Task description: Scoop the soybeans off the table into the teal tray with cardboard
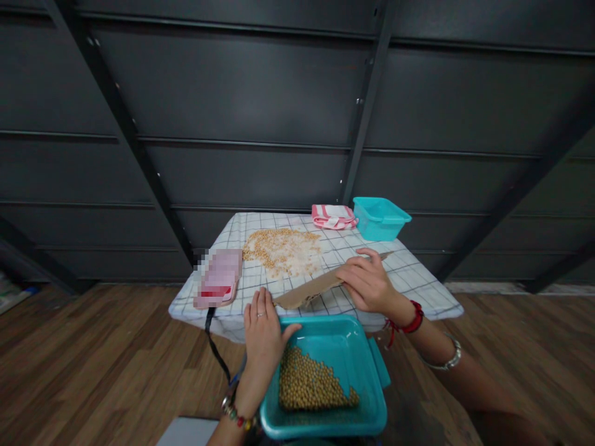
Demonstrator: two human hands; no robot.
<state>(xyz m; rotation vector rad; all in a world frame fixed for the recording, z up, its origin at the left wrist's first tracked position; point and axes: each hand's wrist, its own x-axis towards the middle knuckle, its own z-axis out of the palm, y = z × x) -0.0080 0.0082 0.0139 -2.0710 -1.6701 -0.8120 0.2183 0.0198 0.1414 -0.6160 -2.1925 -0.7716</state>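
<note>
A strip of brown cardboard (310, 291) is pinched in my right hand (367, 282), its long edge slanting over the front of the table. My left hand (264, 334) grips the far left corner of a teal plastic tub (320, 427), thumb over the rim and fingers stretched along the outside near the cardboard's left end. Small round yellow-green beans (313, 381) are heaped in the tub's left and near part. Beyond the cardboard, pale yellow grains or beans (263, 241) lie spread on the cloth, mixed with a whitish granular material (297, 254).
A checked white cloth (409, 291) covers the table. At its back right stand another teal tub (381, 220) and a folded red-and-white cloth (333, 217). A pink, partly blurred object (220, 275) lies at the left, near a black strap (214, 347). Dark panels (255, 93) rise behind.
</note>
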